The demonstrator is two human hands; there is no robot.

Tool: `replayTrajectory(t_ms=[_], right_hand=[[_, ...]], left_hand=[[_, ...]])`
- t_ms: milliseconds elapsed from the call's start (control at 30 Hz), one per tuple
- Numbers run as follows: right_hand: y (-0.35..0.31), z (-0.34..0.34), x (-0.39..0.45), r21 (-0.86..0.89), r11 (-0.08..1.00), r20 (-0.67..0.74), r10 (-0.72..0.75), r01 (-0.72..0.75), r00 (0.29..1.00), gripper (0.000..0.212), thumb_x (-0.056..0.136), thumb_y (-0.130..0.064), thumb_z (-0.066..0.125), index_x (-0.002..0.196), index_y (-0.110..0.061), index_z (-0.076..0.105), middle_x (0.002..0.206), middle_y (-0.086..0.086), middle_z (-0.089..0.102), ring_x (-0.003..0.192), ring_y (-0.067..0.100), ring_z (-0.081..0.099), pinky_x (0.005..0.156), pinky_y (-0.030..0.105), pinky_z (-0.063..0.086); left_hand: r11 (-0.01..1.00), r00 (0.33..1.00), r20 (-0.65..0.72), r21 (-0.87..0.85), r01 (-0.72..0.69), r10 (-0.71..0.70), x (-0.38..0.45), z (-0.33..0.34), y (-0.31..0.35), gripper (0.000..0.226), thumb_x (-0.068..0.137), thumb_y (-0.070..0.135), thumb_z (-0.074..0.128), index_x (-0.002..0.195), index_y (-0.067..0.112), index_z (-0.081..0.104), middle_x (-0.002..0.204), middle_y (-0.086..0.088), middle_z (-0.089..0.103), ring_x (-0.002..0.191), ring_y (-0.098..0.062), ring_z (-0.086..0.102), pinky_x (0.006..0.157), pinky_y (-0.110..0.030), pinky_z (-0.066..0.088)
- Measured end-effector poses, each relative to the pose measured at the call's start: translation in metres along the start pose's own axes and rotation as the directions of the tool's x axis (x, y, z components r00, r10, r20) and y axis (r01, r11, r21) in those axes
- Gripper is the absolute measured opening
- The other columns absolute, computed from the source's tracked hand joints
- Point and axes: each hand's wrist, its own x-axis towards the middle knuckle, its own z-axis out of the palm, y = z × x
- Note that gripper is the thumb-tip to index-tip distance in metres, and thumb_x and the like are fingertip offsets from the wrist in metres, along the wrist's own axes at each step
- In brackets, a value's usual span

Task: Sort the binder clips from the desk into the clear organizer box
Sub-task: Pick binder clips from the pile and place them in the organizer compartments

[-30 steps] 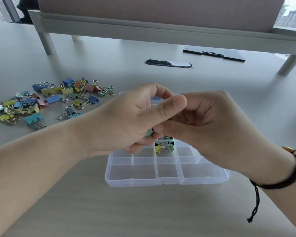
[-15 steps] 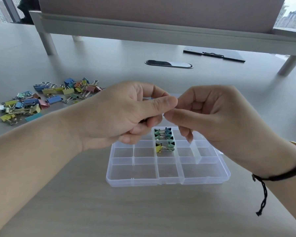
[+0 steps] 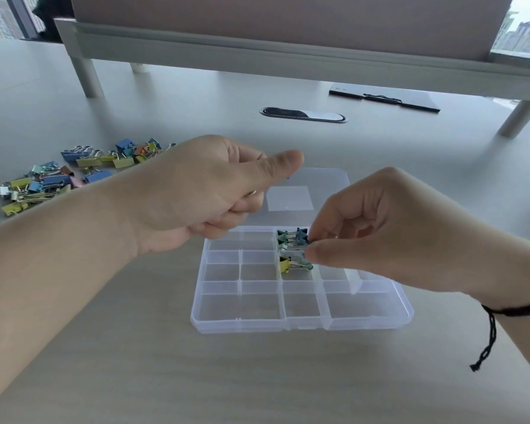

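The clear organizer box lies open on the desk, and everything here is placed against it. Its near row of compartments holds nothing that can be seen; the lid lies flat on the far side.

Over the box's right half, the right hand has thumb and forefinger pressed together on a small dark binder clip, held right at the mid-row compartment where several green, blue and yellow clips already lie. A dark cord bracelet circles that wrist.

Above the box's far-left corner hangs the left hand, fingers curled under and thumb stretched out. A glint shows between the fingers, but whether it holds a clip cannot be told.

Well left of the box and farther back lies the loose pile of binder clips, mixed in colour, wire handles tangled.

These clips look light and rigid: painted spring steel, probably slick on the flat faces. My judgement is that the best hold is a pinch across the folded body, or on the wire handles when they are folded back; grabbing one from the pile may drag neighbours along by hooked handles. Dropping one does no harm, though it may bounce out of a shallow compartment.

Beyond the box sit an oval cable grommet and, to its far right, a clipboard.
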Motion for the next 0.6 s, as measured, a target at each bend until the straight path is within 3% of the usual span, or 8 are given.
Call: replayTrajectory(t_ms=[67, 167, 367, 600], right_hand=[[0.000, 0.000, -0.002, -0.062, 0.998, 0.024, -0.003, 0.005, 1.000, 0.006, 0.071, -0.033, 0.077, 0.066, -0.029, 0.076, 0.054, -0.018, 0.064, 0.042, 0.001, 0.049, 0.046, 0.016, 0.040], [-0.001, 0.000, -0.003, -0.102, 0.995, 0.044, 0.001, 0.004, 0.999, 0.006, 0.072, -0.032, 0.078, 0.067, -0.031, 0.076, 0.052, -0.019, 0.061, 0.040, 0.001, 0.046, 0.043, 0.013, 0.035], [-0.002, 0.000, -0.003, -0.108, 0.994, 0.055, 0.002, 0.004, 0.998, 0.003, 0.071, -0.037, 0.077, 0.069, -0.034, 0.076, 0.052, -0.019, 0.059, 0.041, 0.002, 0.045, 0.042, 0.013, 0.034], [0.000, 0.002, -0.003, -0.151, 0.988, 0.070, 0.018, -0.007, 0.997, 0.004, 0.071, -0.040, 0.078, 0.072, -0.037, 0.076, 0.059, -0.020, 0.062, 0.044, 0.002, 0.048, 0.043, 0.015, 0.037]], left_hand=[[0.985, 0.998, -0.013, 0.160, -0.063, 0.066, 0.000, 0.000, 0.000, 0.051, 0.067, 0.058, 0.066, 0.053, 0.016, 0.040, 0.049, 0.001, 0.029, 0.040, -0.014, 0.020, 0.038, -0.017, 0.019], [0.859, 0.983, 0.023, 0.483, -0.171, 0.183, -0.001, 0.000, -0.002, 0.053, 0.065, 0.054, 0.076, 0.060, 0.013, 0.042, 0.047, 0.004, 0.036, 0.042, -0.011, 0.028, 0.042, -0.017, 0.030], [0.814, 0.983, 0.163, 0.557, -0.165, 0.088, -0.003, 0.006, -0.005, 0.027, 0.069, 0.046, 0.079, 0.076, 0.027, 0.062, 0.050, 0.011, 0.052, 0.043, -0.008, 0.036, 0.044, -0.014, 0.032], [0.774, 0.986, 0.158, 0.618, -0.142, 0.055, -0.004, 0.010, -0.003, 0.015, 0.074, 0.048, 0.075, 0.075, 0.034, 0.069, 0.047, 0.014, 0.051, 0.042, -0.006, 0.037, 0.044, -0.012, 0.033]])
